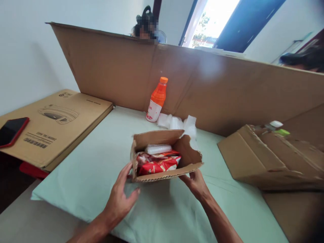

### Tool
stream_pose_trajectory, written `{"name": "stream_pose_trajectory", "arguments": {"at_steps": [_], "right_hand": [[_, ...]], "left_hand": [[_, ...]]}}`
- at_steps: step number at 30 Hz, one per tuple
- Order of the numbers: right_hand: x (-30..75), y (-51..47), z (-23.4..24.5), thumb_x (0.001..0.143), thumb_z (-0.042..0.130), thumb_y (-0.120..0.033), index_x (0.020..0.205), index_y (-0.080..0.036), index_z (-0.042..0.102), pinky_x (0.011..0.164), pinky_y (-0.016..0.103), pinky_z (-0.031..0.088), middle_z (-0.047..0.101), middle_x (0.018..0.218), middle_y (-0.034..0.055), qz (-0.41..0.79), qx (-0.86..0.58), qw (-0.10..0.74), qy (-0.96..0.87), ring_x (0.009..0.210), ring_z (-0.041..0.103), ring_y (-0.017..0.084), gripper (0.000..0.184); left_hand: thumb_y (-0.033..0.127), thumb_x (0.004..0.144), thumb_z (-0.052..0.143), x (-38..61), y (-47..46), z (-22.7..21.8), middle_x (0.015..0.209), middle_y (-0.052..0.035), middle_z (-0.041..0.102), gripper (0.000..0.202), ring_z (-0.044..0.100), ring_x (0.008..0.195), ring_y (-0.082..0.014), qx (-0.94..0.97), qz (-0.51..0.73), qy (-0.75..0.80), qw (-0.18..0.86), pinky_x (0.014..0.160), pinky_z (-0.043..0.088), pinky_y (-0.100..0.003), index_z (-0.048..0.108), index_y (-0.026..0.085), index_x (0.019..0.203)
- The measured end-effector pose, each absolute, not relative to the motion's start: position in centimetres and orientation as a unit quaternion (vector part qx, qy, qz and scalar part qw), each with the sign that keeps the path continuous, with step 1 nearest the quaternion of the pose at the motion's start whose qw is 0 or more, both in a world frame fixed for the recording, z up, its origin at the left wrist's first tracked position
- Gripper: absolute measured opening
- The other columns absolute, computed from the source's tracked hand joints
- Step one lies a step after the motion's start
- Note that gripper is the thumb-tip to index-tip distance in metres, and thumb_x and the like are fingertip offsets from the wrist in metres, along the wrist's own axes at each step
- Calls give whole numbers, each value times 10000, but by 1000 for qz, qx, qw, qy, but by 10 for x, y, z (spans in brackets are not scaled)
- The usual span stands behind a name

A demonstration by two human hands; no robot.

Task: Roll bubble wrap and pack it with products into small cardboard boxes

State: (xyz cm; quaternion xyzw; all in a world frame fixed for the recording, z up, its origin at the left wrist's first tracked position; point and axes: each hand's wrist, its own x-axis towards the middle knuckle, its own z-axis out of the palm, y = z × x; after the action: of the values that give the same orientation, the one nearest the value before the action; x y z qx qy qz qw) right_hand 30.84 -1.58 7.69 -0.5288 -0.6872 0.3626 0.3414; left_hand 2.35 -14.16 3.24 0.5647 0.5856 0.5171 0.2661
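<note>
A small open cardboard box is tipped toward me above the pale green table. Inside lie a red snack packet and a white wrapped item. My left hand is at the box's left near corner, fingers spread, thumb pointing toward the box bottom. My right hand reaches under the box's right side, its fingers curled beneath the flap and partly hidden.
An orange bottle stands at the back by crumpled white plastic. A tall cardboard wall backs the table. A flat carton with a red phone lies left; a torn carton lies right. People are behind the wall.
</note>
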Motion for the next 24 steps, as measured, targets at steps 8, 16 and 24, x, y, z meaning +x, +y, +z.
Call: {"name": "stream_pose_trajectory", "arguments": {"at_steps": [8, 16, 24], "right_hand": [[251, -9, 58, 812, 694, -554, 1428, -238, 500, 1002, 477, 510, 596, 1408, 122, 432, -427, 365, -706, 1239, 591, 321, 718], [252, -17, 22, 819, 691, -513, 1450, -243, 436, 886, 454, 573, 596, 1372, 138, 455, -456, 381, -663, 1104, 646, 302, 732], [160, 32, 45, 843, 624, -396, 1529, -218, 326, 958, 448, 562, 512, 1485, 149, 448, -353, 385, -726, 1285, 565, 297, 768]], "left_hand": [[480, 751, 813, -34, -184, 24, 1654, -166, 257, 1109, 343, 1489, -397, 542, 508, 639, 198, 1152, 397, -601, 139, 302, 1614], [499, 663, 862, -21, -139, 34, 1556, -209, 404, 1324, 416, 1448, -405, 547, 514, 587, 303, 1176, 374, -591, -9, 225, 1620], [412, 656, 845, -63, -131, 30, 1524, -203, 443, 1142, 512, 1372, -379, 431, 581, 666, 179, 1129, 441, -568, 199, 223, 1578]]}}
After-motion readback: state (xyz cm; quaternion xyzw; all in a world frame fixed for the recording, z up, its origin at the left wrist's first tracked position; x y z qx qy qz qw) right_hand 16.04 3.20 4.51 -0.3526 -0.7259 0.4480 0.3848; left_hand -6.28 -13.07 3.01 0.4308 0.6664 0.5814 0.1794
